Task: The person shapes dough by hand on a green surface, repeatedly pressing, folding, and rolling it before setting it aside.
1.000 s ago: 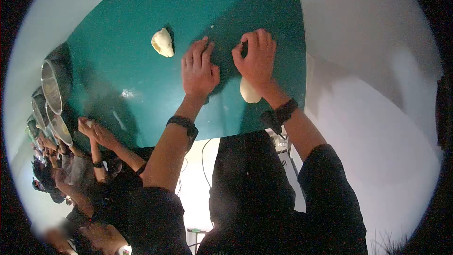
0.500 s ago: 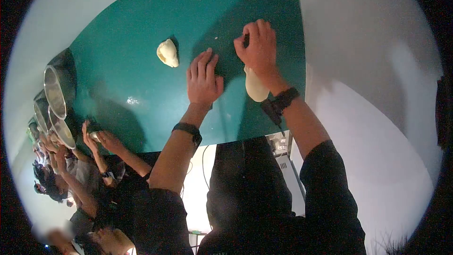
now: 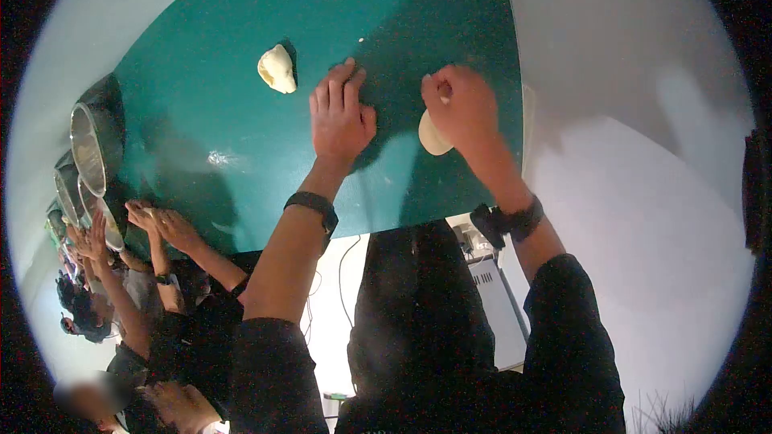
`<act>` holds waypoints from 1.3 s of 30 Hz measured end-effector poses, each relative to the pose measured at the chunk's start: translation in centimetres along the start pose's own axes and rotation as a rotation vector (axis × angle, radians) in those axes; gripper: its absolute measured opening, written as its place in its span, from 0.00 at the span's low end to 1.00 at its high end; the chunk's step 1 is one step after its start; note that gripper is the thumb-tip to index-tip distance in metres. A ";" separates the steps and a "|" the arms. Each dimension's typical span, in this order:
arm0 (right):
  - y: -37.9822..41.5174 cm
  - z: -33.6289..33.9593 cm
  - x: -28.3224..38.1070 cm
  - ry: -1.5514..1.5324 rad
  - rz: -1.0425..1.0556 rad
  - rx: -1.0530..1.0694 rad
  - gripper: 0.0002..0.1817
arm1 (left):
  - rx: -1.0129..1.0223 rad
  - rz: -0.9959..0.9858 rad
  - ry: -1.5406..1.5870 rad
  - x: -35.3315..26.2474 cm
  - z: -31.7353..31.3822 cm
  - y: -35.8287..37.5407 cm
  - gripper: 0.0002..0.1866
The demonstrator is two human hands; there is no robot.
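On the green table (image 3: 205,40), my left hand (image 3: 342,108) rests with its fingers stretched out and nothing visible in it. My right hand (image 3: 466,104) is curled closed at the far end of a flat pale piece of dough (image 3: 434,133). The near, rounded end of that dough shows beside the palm; the rest is hidden under the fingers. A second, folded lump of dough (image 3: 277,70) lies beyond and to the left of my left hand. Between and beyond my hands is a tiny pale crumb (image 3: 361,39).
Metal bowls (image 3: 88,149) stand along the table's left side. Next to me on the left, another person's hands (image 3: 165,225) work over the table edge, with more people behind. A white wall (image 3: 611,193) lies to the right.
My right hand has drawn back toward me, and less of the flat dough shows. My left hand has barely shifted. The neighbour's hands have moved slightly left.
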State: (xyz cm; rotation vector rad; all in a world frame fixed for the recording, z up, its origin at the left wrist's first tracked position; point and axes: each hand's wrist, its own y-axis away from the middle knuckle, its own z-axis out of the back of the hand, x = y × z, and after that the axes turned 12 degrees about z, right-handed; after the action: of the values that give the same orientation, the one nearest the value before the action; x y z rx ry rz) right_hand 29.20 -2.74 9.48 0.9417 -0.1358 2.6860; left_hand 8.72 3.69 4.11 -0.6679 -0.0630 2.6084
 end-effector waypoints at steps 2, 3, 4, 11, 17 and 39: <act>1.7 0.9 0.8 -0.012 0.045 0.008 0.14 | 0.004 -0.004 0.018 0.0 0.0 0.1 0.30; 2.2 1.8 1.4 -0.022 0.036 0.030 0.14 | 0.004 -0.007 0.029 0.0 -0.1 0.0 0.31; 2.4 2.3 1.7 -0.033 0.027 0.052 0.14 | 0.009 0.000 0.013 0.0 -0.1 0.0 0.30; 2.7 -1.0 0.0 0.059 0.136 0.041 0.13 | -0.002 0.007 -0.029 0.0 -0.1 -0.3 0.28; 1.8 -4.5 -0.6 0.215 0.215 -0.184 0.11 | -0.011 -0.003 -0.009 0.3 -0.1 -0.4 0.28; -5.7 -4.0 -3.8 0.216 0.323 -0.262 0.12 | 0.028 0.054 0.024 0.1 0.1 -0.3 0.29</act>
State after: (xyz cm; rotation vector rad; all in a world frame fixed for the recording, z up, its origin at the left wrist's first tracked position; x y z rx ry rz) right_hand 31.37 2.46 3.94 0.5882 -0.6239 2.9394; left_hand 8.72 3.98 4.17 -0.7003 -0.0010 2.6467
